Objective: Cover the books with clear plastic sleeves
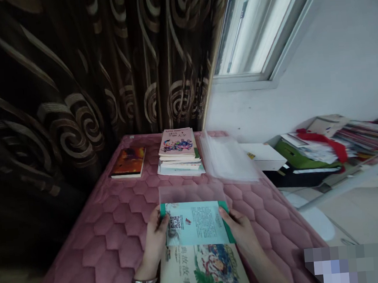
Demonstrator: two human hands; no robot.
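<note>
- Hands front & centre: left hand (pixel 155 240) and right hand (pixel 240 231) each grip one side of a book (pixel 195 224), thumbs on top, fingers curled under the edges.
- Book sits near the front edge of the pink quilted mattress (pixel 111 235), back cover up w/ a QR code, green strip along each side.
- Clear plastic sleeve (pixel 191 193) lies over the book's far end; its far edge rests flat on the quilt. Can't tell how deep the book is inside.
- Second book (pixel 205 271) w/ a colourful cartoon cover lies below the held one, touching it, running off the bottom of frame.
- Bracelet (pixel 144 281) on the left wrist, just beside that lower book's left edge.
- Open quilt btwn the sleeve and the far row of stuff; open quilt left of the left hand too.
- Far row: orange book (pixel 128 162) lying flat on the left, stack of books (pixel 179 153) in the middle, pile of clear sleeves (pixel 228 158) on the right, overhanging the mattress's right edge.
- Dark swirl-patterned curtain (pixel 73 81) borders the left and back sides; window (pixel 258 27) up right.
- Right of the mattress, well apart from the hands: white box (pixel 264 155), and a cluttered heap of papers (pixel 339 142) w/ sth red across it.
</note>
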